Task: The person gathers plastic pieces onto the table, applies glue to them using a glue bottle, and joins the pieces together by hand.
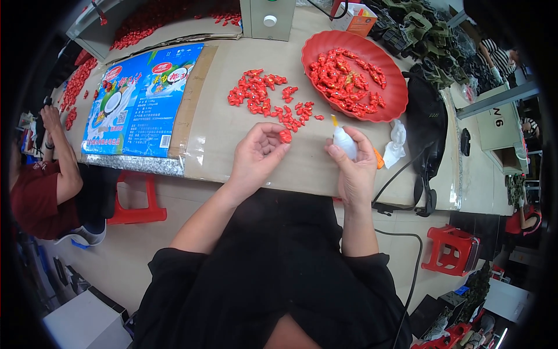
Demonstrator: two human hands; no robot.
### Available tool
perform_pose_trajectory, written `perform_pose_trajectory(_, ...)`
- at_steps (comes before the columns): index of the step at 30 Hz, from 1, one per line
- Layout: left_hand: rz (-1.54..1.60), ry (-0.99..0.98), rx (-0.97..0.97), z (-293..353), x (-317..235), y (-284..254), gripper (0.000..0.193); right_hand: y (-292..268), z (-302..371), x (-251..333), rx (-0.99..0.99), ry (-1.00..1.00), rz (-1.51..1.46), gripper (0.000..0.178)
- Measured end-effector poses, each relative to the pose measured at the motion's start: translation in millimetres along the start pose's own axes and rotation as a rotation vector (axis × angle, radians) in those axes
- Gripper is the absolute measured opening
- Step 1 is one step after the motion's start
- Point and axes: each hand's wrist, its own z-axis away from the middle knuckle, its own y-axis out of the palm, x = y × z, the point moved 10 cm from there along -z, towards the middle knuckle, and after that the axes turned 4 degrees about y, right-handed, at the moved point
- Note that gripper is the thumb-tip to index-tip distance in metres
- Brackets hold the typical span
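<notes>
The person is sitting at a table [221, 151] with both hands raised just above its near edge. The left hand [256, 156] is pinching a small red part [285, 136] between thumb and fingertips, palm turned up, fingers curled closely around it. The right hand [353, 168] is gripping a small white bottle [344, 141] with a yellow nozzle pointing up and to the left, toward the red part; the fingers are wrapping tightly round the bottle's body. The part and the nozzle are lying near each other but apart.

Beyond the hands, a loose pile of red parts [264, 96] is spreading across the table, and a red bowl [395, 87] holding more of them is sitting to the right of it. A crumpled white tissue [396, 142] is lying just right of the bottle. A blue printed sack [139, 104] is lying flat on the left. At the far left another person [40, 192] in a dark red shirt is sitting beside a red stool [136, 200].
</notes>
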Motion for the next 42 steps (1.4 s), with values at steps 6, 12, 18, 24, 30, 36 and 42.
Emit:
perform_pose_trajectory(6,0.241,0.006,-0.115,0,0,-18,0.027,3,-18,1,0.062,-0.036,0.416,0.032)
perform_pose_trajectory(12,0.31,0.009,-0.122,0,1,-22,0.027,19,-35,-14,0.054,0.032,0.914,0.019)
perform_pose_trajectory(18,0.367,-0.016,-0.099,0,2,-19,0.028,58,-40,5,0.025,-0.344,1.367,0.018)
perform_pose_trajectory(24,0.348,-0.029,-0.074,0,2,-18,0.027,54,-46,-9,-0.021,-0.123,1.523,0.02)
perform_pose_trajectory(30,0.269,-0.044,-0.014,1,2,-12,0.035,63,-40,-5,0.032,-0.264,1.558,0.021)
perform_pose_trajectory(36,0.196,-0.054,0.069,-1,3,-4,0.034,38,-41,-12,0.116,-0.002,0.762,0.014)
perform_pose_trajectory(42,0.142,-0.106,0.163,2,11,1,0.022,37,-18,-21,0.209,0.252,0.424,0.015)
